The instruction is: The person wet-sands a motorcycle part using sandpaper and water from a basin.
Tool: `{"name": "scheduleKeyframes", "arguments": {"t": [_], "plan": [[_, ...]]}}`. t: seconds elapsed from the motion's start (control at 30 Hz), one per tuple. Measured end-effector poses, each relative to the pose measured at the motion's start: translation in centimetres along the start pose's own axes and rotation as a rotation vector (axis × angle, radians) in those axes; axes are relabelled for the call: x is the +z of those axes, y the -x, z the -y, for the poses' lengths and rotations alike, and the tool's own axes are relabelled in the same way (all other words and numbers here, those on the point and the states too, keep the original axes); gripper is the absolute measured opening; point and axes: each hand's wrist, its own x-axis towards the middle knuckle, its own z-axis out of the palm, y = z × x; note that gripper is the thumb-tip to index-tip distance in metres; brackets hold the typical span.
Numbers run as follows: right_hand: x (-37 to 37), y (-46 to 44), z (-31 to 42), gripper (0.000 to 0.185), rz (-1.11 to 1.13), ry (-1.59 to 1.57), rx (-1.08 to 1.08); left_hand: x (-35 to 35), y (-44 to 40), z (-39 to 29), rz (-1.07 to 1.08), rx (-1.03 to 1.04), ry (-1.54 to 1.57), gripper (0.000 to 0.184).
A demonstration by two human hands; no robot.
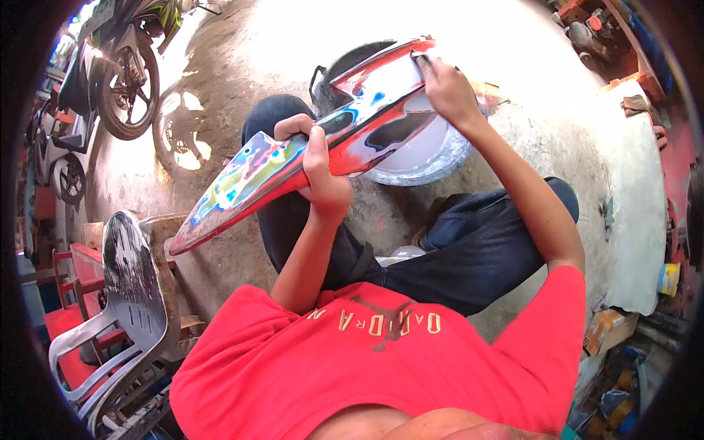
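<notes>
A motorcycle fairing panel [249,176], long and pointed, with red edges and worn multicoloured patches, lies slantwise over my lap. My left hand [323,172] is closed around its middle, with the thumb on the upper face. Near the panel's far end, my right hand [449,92] pinches a small dark flat piece [418,56] against the edge; its exact kind is unclear. Under the panel stands a round pale basin [433,172], partly hidden by it. A dark round container [359,57] is behind the panel.
Motorcycles [130,88] stand at the upper left. A worn plastic chair [136,271] is close by on the left. On the right are a long pale slab [636,220], a cardboard box [610,330] and a shelf with parts [587,37].
</notes>
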Motion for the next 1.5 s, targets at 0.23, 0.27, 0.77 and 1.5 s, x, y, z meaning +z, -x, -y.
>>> {"name": "scheduleKeyframes", "arguments": {"t": [0.23, 0.27, 0.77, 1.5], "plan": [[-1.5, 4.4, 7.6, 0.043, 0.114, -0.277, -0.729, 0.3, -0.2, -1.2, -0.111, -0.308, 0.357, 0.013], [-0.8, 3.8, 5.8, 0.042, 0.072, -0.240, -0.684, 0.4, 0.0, -0.6, -0.111, -0.264, 0.328, 0.013], [1.4, 1.5, -3.2, 0.034, -0.028, 0.035, -0.342, 0.0, -0.3, 1.0, -0.181, -0.386, 0.562, 0.027], [-0.2, 4.2, 6.8, 0.044, 0.011, -0.266, -0.705, -1.1, 2.1, 3.4, -0.077, -0.288, 0.342, 0.030]]}}
